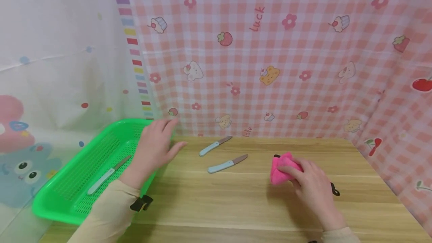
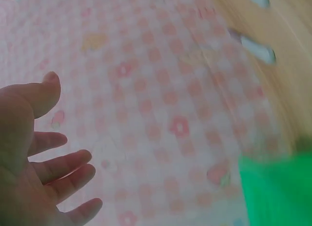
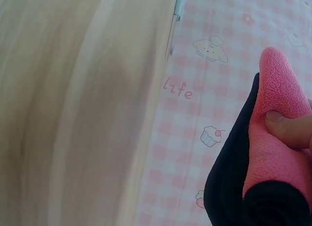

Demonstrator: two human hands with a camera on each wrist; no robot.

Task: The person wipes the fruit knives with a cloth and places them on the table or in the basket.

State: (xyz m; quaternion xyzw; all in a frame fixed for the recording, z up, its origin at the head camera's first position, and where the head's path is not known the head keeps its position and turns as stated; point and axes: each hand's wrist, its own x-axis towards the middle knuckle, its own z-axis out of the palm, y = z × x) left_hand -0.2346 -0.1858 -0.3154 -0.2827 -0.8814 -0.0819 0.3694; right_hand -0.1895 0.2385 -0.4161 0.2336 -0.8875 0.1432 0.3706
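My left hand (image 1: 152,151) hovers over the right rim of a green plastic basket (image 1: 55,213), fingers extended and thumb apart, holding nothing. In the left wrist view its fingers are spread. A paring knife (image 1: 102,180) with a pale blue handle lies inside the basket. Two similar paring knives, one farther back (image 1: 210,148) and one nearer (image 1: 221,167), lie on the table between my hands, blades pointing right and away. My right hand (image 1: 314,186) pinches a folded pink cloth (image 1: 278,177) above the table. Black material (image 3: 226,162) shows along the cloth's side in the right wrist view.
The wooden table (image 1: 216,205) runs back to a pink checked curtain (image 1: 236,59). A white patterned sheet (image 1: 60,63) hangs behind the basket at the left. More checked fabric (image 1: 398,123) stands along the right edge.
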